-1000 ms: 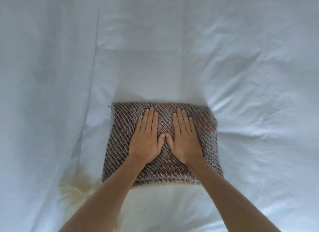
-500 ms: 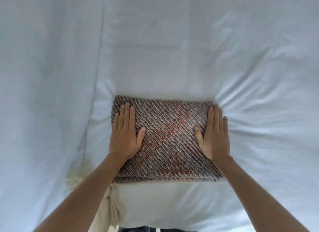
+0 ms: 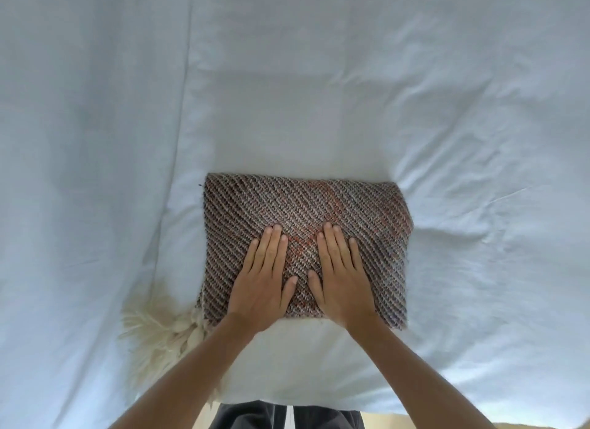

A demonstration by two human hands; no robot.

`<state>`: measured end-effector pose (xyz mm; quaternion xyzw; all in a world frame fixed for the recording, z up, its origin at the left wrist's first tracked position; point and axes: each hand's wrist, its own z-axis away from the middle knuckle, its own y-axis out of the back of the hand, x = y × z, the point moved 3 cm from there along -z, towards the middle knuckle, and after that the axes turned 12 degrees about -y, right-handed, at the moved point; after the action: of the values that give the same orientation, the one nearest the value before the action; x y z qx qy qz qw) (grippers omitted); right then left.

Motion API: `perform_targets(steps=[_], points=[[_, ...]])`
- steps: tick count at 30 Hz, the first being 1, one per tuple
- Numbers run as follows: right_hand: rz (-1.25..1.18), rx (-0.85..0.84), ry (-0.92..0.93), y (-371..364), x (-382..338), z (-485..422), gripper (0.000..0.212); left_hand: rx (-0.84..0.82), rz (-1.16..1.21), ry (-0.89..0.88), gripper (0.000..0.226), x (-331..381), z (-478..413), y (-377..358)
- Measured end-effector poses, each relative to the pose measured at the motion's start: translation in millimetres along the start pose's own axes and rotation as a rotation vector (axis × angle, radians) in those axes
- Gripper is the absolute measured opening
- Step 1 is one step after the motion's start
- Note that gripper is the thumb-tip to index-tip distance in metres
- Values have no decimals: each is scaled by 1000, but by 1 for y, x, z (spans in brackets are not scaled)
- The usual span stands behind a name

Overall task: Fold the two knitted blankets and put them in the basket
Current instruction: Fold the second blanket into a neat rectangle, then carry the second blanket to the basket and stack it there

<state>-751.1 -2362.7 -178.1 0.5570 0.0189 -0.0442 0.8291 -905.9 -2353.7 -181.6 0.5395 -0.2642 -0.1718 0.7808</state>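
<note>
Your left hand (image 3: pixel 261 288), right hand (image 3: pixel 341 285) flat, grip released, on folded knitted blanket (image 3: pixel 306 211). Likely soft, floppy: scoop beneath both sides.

Bare forearms (image 3: pixel 178 380), dark garment (image 3: pixel 245 417) with a white stripe (image 3: pixel 289 417).

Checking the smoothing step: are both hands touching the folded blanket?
Touching. The head view shows the left hand and right hand lying flat on the blanket.

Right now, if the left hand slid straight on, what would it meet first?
The left hand meets only more blanket, then bare sheet beyond its far edge; way looks free.
</note>
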Motion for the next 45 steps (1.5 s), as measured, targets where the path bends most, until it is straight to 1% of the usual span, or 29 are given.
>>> perform_targets(steps=[2, 5, 7, 10, 12, 14, 15, 16, 18, 20, 23, 26, 29, 31, 33, 35, 39, 43, 45], points=[[-44, 45, 14, 14, 8, 10, 64, 60, 27, 2, 70, -3, 11, 13], [-98, 125, -65, 25, 38, 21, 64, 164, 79, 129, 72, -21, 35, 20], [-106, 131, -129, 19, 55, 24, 64, 144, 103, 204, 72, -29, 47, 11], [-47, 61, -184, 0, 60, 17, 65, 52, 122, 227, 75, -32, 44, -5], [-38, 49, -193, -4, 58, 11, 66, 57, 130, 234, 76, -32, 39, -5], [-90, 76, -194, 4, 58, 16, 66, 105, 179, 248, 78, -32, 43, 4], [-133, 95, -218, 9, 60, 21, 67, 137, 219, 289, 79, -33, 46, 8], [-192, 121, -265, 14, 61, 28, 68, 171, 277, 368, 82, -34, 48, 13], [-351, 151, -426, 22, 64, 38, 69, 232, 442, 580, 87, -39, 48, 21], [-524, 113, -586, 26, 66, 41, 71, 265, 568, 725, 87, -47, 44, 29], [-702, 40, -768, 34, 70, 31, 73, 257, 735, 799, 89, -65, 34, 36], [-859, -31, -886, 42, 78, 17, 71, 189, 1038, 892, 85, -85, 27, 35], [-926, -185, -992, 48, 89, 2, 66, 116, 1282, 878, 72, -94, 26, 35], [-1053, -316, -1048, 50, 94, -3, 55, 112, 1401, 874, 72, -94, 28, 37], [-1189, -411, -1054, 55, 93, -3, 40, 108, 1459, 876, 75, -92, 31, 41], [-1261, -427, -1020, 64, 90, 1, 33, 95, 1485, 877, 73, -89, 34, 47], [-1281, -398, -955, 89, 78, 17, 32, 86, 1501, 872, 71, -82, 49, 69], [-1274, -459, -896, 127, 66, 48, 32, 91, 1542, 881, 60, -77, 81, 105], [-1275, -464, -864, 147, 62, 68, 30, 102, 1583, 882, 56, -71, 102, 122]])
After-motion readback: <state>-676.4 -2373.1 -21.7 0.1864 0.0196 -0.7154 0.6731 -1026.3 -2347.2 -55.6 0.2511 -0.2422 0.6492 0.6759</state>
